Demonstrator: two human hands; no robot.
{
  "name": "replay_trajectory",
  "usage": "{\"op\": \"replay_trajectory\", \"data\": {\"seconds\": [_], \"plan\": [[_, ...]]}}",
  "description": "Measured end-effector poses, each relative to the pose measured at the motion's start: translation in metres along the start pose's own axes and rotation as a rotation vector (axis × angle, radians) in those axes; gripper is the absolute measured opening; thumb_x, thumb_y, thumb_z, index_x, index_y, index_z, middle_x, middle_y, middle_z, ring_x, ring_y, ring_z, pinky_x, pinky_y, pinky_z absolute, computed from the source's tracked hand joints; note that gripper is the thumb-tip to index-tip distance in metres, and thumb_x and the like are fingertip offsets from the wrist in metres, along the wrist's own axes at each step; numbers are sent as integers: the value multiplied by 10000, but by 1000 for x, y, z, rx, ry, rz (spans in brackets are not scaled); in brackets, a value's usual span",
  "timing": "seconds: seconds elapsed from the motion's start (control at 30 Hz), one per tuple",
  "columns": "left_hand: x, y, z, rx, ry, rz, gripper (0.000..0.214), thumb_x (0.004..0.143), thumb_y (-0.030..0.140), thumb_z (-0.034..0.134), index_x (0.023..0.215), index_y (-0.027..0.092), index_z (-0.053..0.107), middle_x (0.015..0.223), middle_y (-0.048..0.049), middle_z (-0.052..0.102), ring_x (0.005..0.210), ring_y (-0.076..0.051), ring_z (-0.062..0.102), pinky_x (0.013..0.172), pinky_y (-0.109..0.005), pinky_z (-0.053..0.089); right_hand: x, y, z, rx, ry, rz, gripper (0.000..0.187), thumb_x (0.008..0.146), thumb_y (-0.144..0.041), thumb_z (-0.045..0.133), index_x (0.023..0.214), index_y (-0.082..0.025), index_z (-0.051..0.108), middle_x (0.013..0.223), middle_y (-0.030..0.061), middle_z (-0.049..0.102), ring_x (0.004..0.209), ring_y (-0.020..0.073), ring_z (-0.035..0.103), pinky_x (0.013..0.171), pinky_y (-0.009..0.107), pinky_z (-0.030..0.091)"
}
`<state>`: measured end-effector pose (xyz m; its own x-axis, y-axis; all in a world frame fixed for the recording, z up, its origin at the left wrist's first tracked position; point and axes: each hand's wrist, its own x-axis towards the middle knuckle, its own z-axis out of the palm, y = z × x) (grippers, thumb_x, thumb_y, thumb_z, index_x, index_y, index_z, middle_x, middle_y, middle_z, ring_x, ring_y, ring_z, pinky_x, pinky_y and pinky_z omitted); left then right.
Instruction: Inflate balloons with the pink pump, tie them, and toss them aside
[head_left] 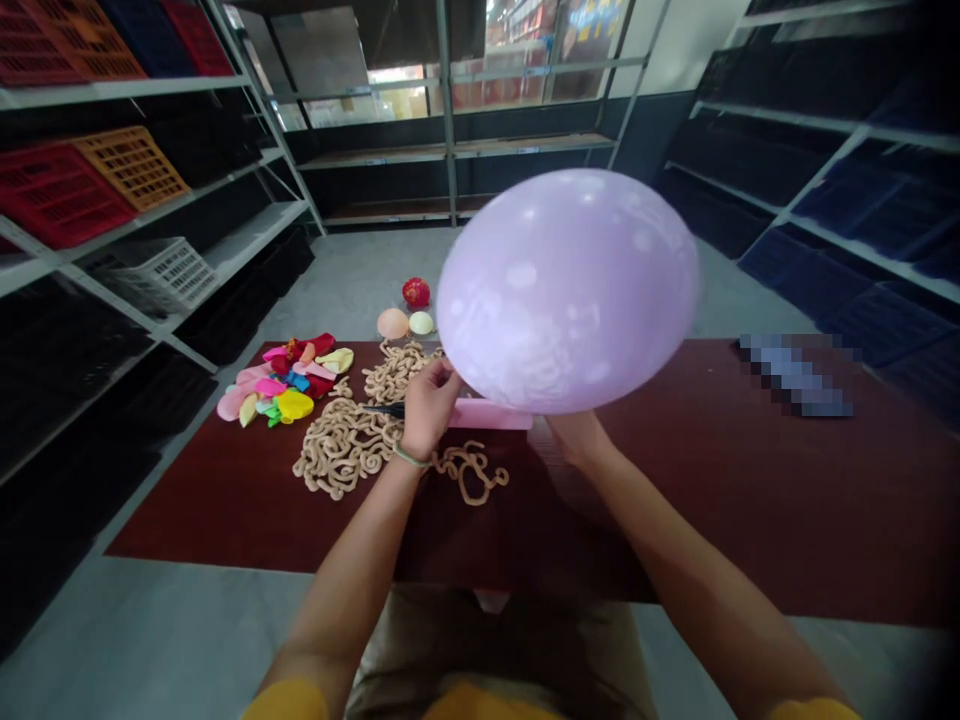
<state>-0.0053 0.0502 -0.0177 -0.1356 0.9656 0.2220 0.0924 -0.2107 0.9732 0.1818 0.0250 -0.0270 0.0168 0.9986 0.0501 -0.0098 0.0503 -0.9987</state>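
Note:
A large inflated lilac balloon (568, 290) with faint pale printing fills the middle of the view above the table. My left hand (433, 405) is closed, its thumb and fingers pinched together at the balloon's lower left edge; the neck itself is hard to see. My right hand (576, 435) is under the balloon's lower side, and its fingers are hidden behind it. Between the hands shows a pink tube-shaped thing (491, 413), with a black pointed tip (386, 409) sticking out left of my left hand. Whether a hand touches the tube I cannot tell.
Tan curled strands (341, 450) lie heaped on the dark red table (735, 500). Limp coloured balloons (277, 382) are piled at its left. Beyond the far edge sit a red balloon (416, 292) and two pale ones. A blurred-out object (796, 375) lies right. Shelves surround the table.

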Motion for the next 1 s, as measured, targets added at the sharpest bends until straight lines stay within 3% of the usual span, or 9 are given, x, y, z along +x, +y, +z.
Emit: {"op": "replay_trajectory", "data": {"seconds": [0.1,0.23,0.37,0.47,0.53,0.6,0.73,0.9,1.0], "plan": [[8,0,-10,-46,135,3,60,734,172,698,702,156,651,603,12,597,619,-145,539,580,-229,431,-4,-7,0,-230,-234,-12,266,830,-461,627,747,-210,660,651,10,644,675,181,588,641,318,461],[13,-2,-15,-110,238,-23,63,763,176,661,724,163,614,567,23,561,572,-134,510,543,-227,411,-16,-7,6,-753,-625,-203,198,872,-376,614,774,-219,684,723,14,680,635,159,576,597,293,405],[14,-6,-18,-53,258,-86,170,784,148,620,627,170,560,489,42,462,476,-98,396,485,-219,314,-25,-1,7,-1035,-800,-305,97,797,-302,722,848,-232,679,868,42,685,790,214,606,703,344,468],[15,-9,-19,-37,255,-74,211,795,182,631,602,173,547,484,40,457,455,-87,374,462,-213,280,-26,4,4,-1067,-872,-365,187,753,-281,762,913,-241,673,978,54,656,904,239,600,779,375,494],[16,-11,-19,-34,239,-54,202,812,226,633,627,170,572,504,35,481,454,-84,386,449,-205,277,-26,5,2,-1028,-884,-396,106,796,-254,711,890,-236,667,979,56,642,915,226,593,796,367,492],[17,-13,-19,-34,215,-55,193,827,263,630,663,165,602,542,25,524,459,-82,406,445,-200,290,-25,3,1,-943,-861,-398,37,868,-237,617,861,-226,652,938,48,644,893,202,591,817,353,482],[17,-17,-16,-30,177,-79,203,844,327,630,722,165,627,629,12,596,476,-77,436,466,-201,330,-22,-11,-2,-653,-738,-293,131,954,-309,509,939,-238,619,885,3,665,783,151,600,749,297,484],[14,-20,-10,9,135,-89,215,859,331,616,713,173,617,624,17,595,482,-87,453,483,-215,352,-21,-23,-4,-471,-126,-444,105,950,-327,549,991,-248,606,892,0,659,748,142,590,669,272,466],[12,-21,-7,35,105,-95,199,858,333,620,735,177,622,650,11,622,490,-94,477,497,-224,376,-18,-23,-6,-502,11,-580,96,949,-268,555,998,-251,636,920,8,671,776,144,596,704,283,473]]}}
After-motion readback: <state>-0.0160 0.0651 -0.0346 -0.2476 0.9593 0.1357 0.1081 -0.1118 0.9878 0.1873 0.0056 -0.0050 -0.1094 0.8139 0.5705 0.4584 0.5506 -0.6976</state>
